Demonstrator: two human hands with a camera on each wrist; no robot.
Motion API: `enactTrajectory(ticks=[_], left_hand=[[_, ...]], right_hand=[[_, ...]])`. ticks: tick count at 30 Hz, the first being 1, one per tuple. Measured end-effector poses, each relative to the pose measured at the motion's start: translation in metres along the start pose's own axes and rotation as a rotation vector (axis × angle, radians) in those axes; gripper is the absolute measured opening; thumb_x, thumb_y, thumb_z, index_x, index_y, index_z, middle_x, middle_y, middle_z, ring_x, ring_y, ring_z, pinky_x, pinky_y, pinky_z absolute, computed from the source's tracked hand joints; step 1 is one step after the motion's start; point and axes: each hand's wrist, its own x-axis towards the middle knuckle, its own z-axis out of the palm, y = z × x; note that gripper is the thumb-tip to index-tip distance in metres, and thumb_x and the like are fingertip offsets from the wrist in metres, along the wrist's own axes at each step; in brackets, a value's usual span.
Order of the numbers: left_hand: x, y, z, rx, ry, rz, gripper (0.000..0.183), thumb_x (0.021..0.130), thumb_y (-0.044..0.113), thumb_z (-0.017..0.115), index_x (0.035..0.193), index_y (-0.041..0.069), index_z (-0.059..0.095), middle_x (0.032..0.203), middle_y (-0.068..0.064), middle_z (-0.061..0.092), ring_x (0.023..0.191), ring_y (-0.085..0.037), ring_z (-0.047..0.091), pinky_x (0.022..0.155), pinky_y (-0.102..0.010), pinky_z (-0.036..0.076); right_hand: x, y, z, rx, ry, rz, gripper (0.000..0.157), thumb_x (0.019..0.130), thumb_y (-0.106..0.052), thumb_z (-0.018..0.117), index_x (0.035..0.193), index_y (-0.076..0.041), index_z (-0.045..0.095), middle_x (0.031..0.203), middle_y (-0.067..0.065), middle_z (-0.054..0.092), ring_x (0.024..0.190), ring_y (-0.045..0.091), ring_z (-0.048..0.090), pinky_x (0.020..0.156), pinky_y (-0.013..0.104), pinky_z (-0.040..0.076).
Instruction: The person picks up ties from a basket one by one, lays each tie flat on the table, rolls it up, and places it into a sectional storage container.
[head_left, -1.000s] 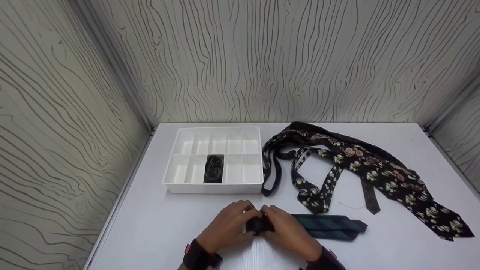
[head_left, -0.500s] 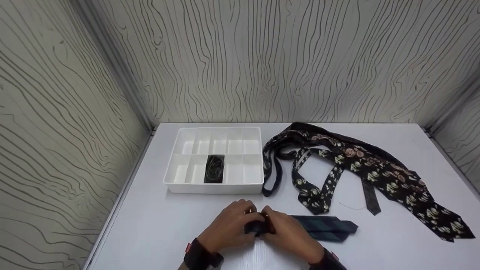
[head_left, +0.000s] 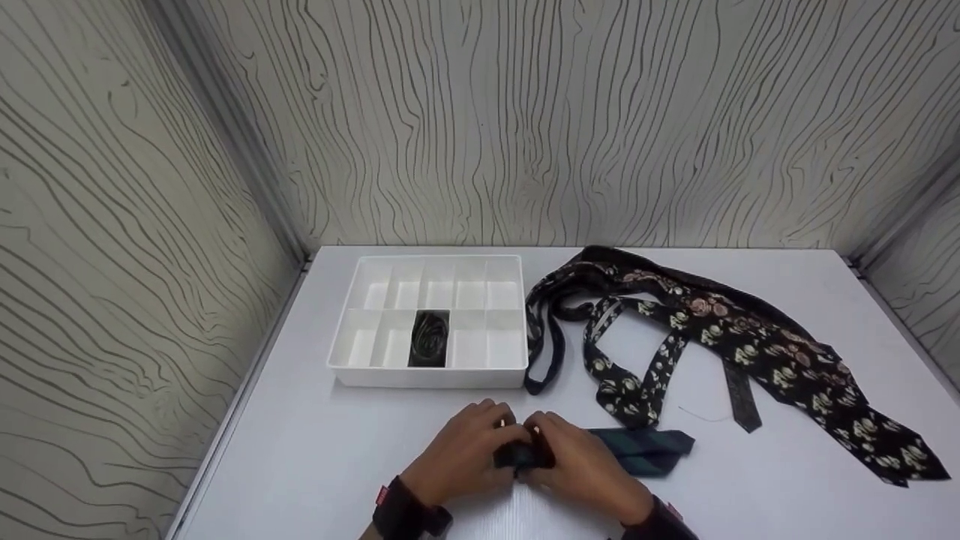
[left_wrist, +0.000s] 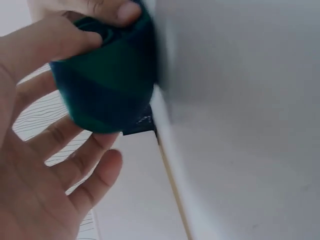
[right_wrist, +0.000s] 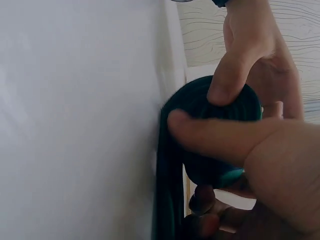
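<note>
A green and navy striped necktie (head_left: 645,451) is partly rolled into a coil (left_wrist: 107,85) at the table's front middle. Its loose end lies flat to the right in the head view. My left hand (head_left: 469,457) grips the coil from the left, thumb on the coil's edge. From the other side my right hand (head_left: 581,469) holds it, its thumb across the coiled face in the right wrist view. In the head view the fingers hide most of the coil.
A white divided box (head_left: 427,377) stands behind the hands, with a rolled dark necktie (head_left: 429,339) in one front compartment. Floral neckties (head_left: 750,337) lie spread at the right, one loop touching the box. Patterned panels (head_left: 487,120) wall the table's back and sides.
The striped necktie's loose end has drawn leftward toward the hands and become shorter. Both hands stay in nearly the same place around the coil.
</note>
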Motion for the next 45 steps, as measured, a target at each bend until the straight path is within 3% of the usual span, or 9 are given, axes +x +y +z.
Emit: enactTrajectory(ticks=[8,13,18,27,32,38,45], left_hand=[[0.000,0.002,0.001,0.009,-0.003,-0.002,0.045,0.081,0.035,0.089,0.123,0.030,0.072,0.109,0.008,0.063,0.099,-0.010,0.056,0.088,-0.025,0.050],[0.001,0.002,0.001,-0.041,-0.001,-0.004,0.046,0.082,0.035,0.089,0.123,0.030,0.071,0.109,0.008,0.062,0.098,-0.009,0.056,0.087,-0.023,0.049],[0.002,0.002,0.002,-0.041,0.023,0.014,0.043,0.080,0.036,0.090,0.119,0.029,0.073,0.108,0.008,0.062,0.098,-0.010,0.056,0.088,-0.024,0.049],[0.004,0.003,0.004,-0.009,0.031,0.024,0.042,0.078,0.036,0.089,0.115,0.028,0.072,0.106,0.007,0.062,0.097,-0.010,0.055,0.087,-0.025,0.049],[0.006,0.004,0.005,-0.012,0.048,0.026,0.040,0.079,0.038,0.088,0.115,0.028,0.075,0.105,0.007,0.061,0.096,-0.010,0.053,0.086,-0.023,0.047],[0.006,0.006,0.005,-0.015,0.041,-0.004,0.044,0.082,0.042,0.088,0.122,0.030,0.073,0.110,0.007,0.060,0.097,-0.009,0.055,0.086,-0.023,0.048],[0.006,0.006,0.003,-0.030,0.033,0.026,0.041,0.080,0.038,0.090,0.117,0.031,0.074,0.111,0.007,0.063,0.098,-0.011,0.058,0.089,-0.025,0.050]], right_hand=[[-0.002,0.002,-0.003,-0.052,0.002,-0.022,0.051,0.084,-0.037,0.088,0.124,-0.020,0.063,0.109,-0.006,0.065,0.095,0.016,0.068,0.082,0.038,0.060],[-0.003,0.004,-0.003,-0.099,0.016,-0.037,0.055,0.080,-0.036,0.091,0.125,-0.017,0.064,0.106,-0.006,0.063,0.092,0.016,0.067,0.080,0.037,0.060],[-0.003,0.005,-0.005,-0.049,-0.005,-0.021,0.055,0.079,-0.037,0.091,0.123,-0.021,0.064,0.109,-0.008,0.064,0.097,0.016,0.068,0.084,0.039,0.060],[-0.004,0.007,-0.007,-0.069,-0.018,-0.016,0.054,0.080,-0.042,0.090,0.124,-0.022,0.066,0.108,-0.010,0.063,0.098,0.015,0.069,0.086,0.041,0.061],[-0.004,0.011,-0.009,-0.054,-0.034,-0.019,0.052,0.081,-0.050,0.088,0.122,-0.025,0.067,0.104,-0.012,0.066,0.092,0.010,0.067,0.078,0.034,0.058],[-0.004,0.014,-0.010,0.006,-0.042,-0.015,0.048,0.086,-0.052,0.084,0.122,-0.025,0.065,0.110,-0.009,0.074,0.098,0.014,0.071,0.082,0.036,0.057],[-0.004,0.012,-0.010,-0.016,-0.038,-0.016,0.044,0.085,-0.053,0.084,0.117,-0.029,0.066,0.107,-0.011,0.074,0.096,0.014,0.071,0.080,0.036,0.057]])
